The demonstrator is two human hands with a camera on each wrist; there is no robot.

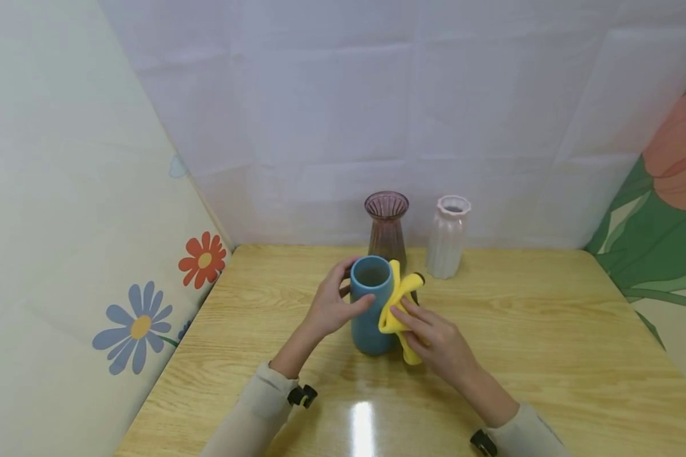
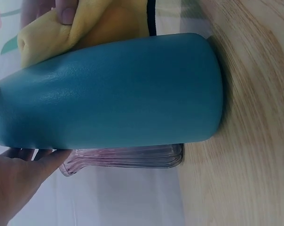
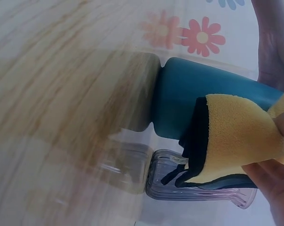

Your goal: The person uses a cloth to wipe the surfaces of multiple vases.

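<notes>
A blue vase (image 1: 371,324) stands upright on the wooden table. My left hand (image 1: 334,301) grips it near the rim from the left, thumb across the front and fingers behind. On the vase's right side, my right hand (image 1: 440,343) holds a folded yellow cloth (image 1: 397,311) against the wall. The cloth's dark edging (image 3: 198,141) shows in the right wrist view. In the left wrist view the smooth blue vase (image 2: 114,94) fills the middle, the cloth (image 2: 118,23) touching its side. The left fingertips behind the vase are partly hidden.
Behind the blue vase stands a purple ribbed glass vase (image 1: 387,222), partly covered by it. A white fluted vase (image 1: 447,241) is at the back right. The wooden table (image 1: 549,330) meets a pale cloth backdrop (image 1: 320,114). Flower-printed sheets hang at both sides.
</notes>
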